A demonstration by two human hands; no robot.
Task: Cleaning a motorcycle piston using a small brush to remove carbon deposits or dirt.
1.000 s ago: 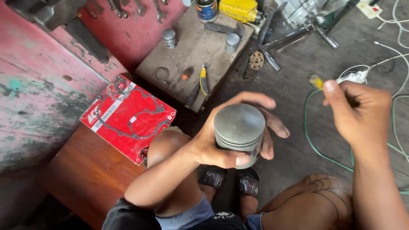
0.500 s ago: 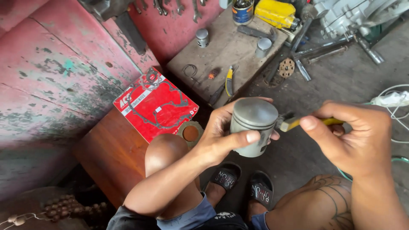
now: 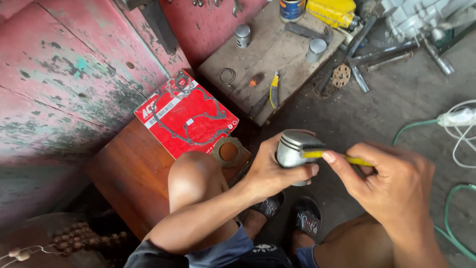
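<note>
Our left hand [image 3: 270, 171] is clamped round the piston [image 3: 292, 149] — the right hand [image 3: 391, 173] pinches a yellow tool [image 3: 337, 157] against its edge. We judge a slip could score the metal.

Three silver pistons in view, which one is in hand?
The piston gripped in the left hand, with the right hand pressing a yellow tool against it. The other two pistons stand untouched on the wooden board.

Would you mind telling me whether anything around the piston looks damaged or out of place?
Nothing on the grey piston looks damaged. The pink wall has badly flaked paint, and tools lie scattered on the floor beside the wooden board.
</note>
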